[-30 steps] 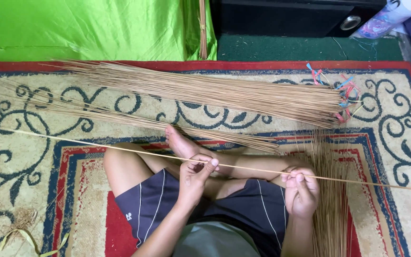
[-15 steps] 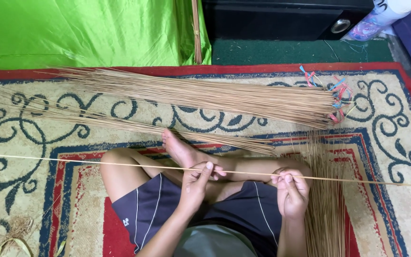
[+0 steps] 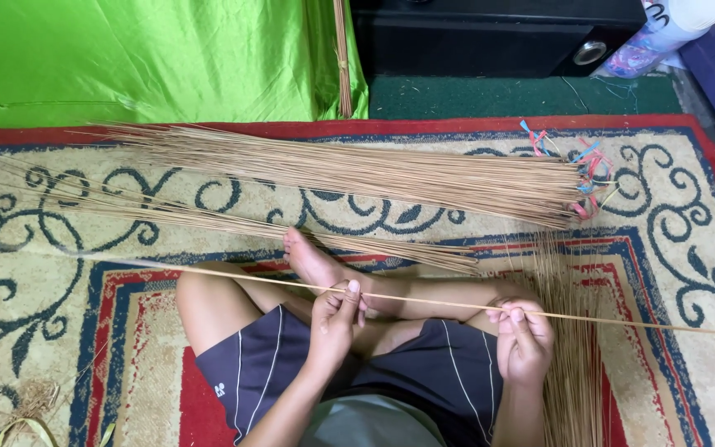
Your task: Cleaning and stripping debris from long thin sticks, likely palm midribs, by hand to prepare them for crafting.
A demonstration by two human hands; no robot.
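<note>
I sit cross-legged on a patterned rug [image 3: 76, 331]. A single long thin stick [image 3: 424, 301] runs across my lap from left to right. My left hand [image 3: 337, 319] pinches it near the middle above my crossed legs. My right hand [image 3: 523, 335] is closed around it further right, over my right knee. A large bundle of similar sticks [image 3: 357, 174], tied with coloured bands [image 3: 585, 170] at its right end, lies on the rug beyond my foot [image 3: 308, 257]. A thinner bundle [image 3: 291, 236] lies slanted just in front of it.
More loose sticks [image 3: 577, 372] lie lengthwise by my right knee. A bright green cloth [image 3: 151, 58] covers the far left. A black box [image 3: 498, 37] stands on the dark green floor at the back. Fibre scraps [image 3: 31, 406] sit at the rug's lower left.
The single stick has slid leftward through my hands, and its left end has dropped lower on the rug. Both hands stay over my lap.
</note>
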